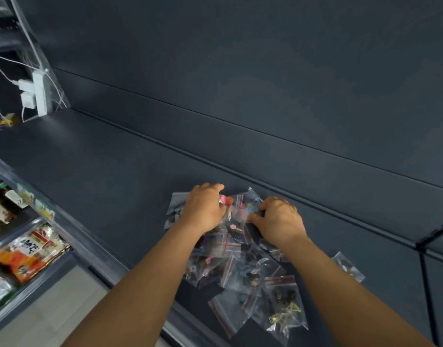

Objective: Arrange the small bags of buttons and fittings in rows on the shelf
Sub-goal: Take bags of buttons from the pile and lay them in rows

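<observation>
Dark shelf (115, 176) carries a loose heap of small clear zip bags (243, 266) near its front edge, right of centre — overlapping, not in rows. Both hands work the far end of the heap, toward the back wall. Left hand (202, 209) lies knuckles-up on the bags with fingers curled down round a bag holding pink pieces (226, 200). Right hand (280, 220) sits just beside it, fingers curled, pinching the edge of an adjacent bag (251, 204). The rest of the heap lies between and under the forearms. One stray bag (348, 266) lies apart to the right. White power strip (38, 92) stands at the shelf's far left corner; packaged goods (22, 256) sit on the lower shelf.
</observation>
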